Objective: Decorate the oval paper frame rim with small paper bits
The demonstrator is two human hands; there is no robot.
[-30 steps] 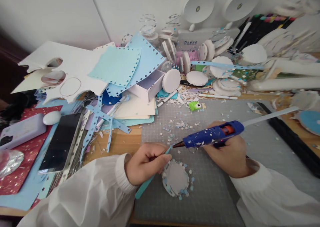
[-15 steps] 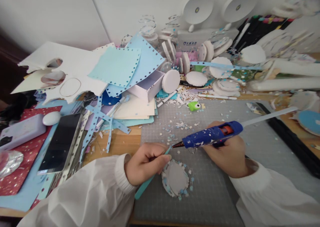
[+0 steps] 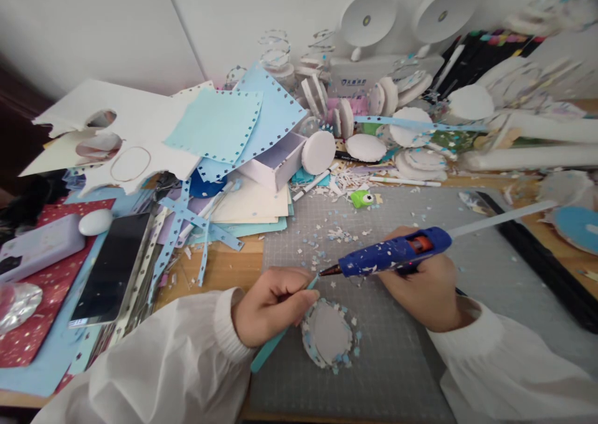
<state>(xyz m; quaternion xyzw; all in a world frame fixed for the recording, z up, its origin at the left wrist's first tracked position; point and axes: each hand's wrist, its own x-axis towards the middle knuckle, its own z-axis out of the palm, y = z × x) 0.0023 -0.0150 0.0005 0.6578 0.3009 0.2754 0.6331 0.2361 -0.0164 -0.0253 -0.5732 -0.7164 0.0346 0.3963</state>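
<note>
Pinched in my left hand (image 3: 275,306) is a thin teal stick (image 3: 268,353), whose tip pokes out past my thumb. My right hand (image 3: 423,287) is wrapped round the handle of a blue glue gun (image 3: 385,254), with a long pale glue stick (image 3: 504,217) out of its back. The gun's dark nozzle meets or nearly meets the teal stick's tip; a tiny pale-blue bit shows there. Just below my left fingertips, a round white disc (image 3: 331,333) edged with small blue and white stars lies on the grey cutting mat (image 3: 392,386).
A green punch (image 3: 362,198) and loose paper stars are on the mat beyond my hands. White discs (image 3: 319,152), an open box (image 3: 280,162) and blue paper sheets (image 3: 219,122) crowd the back. At left is a phone (image 3: 112,268); at right, a black strip (image 3: 546,262).
The view has shifted very slightly. Both hands keep their grips, and the nozzle stays at the teal stick's tip. A small red light now shows on the glue gun.
</note>
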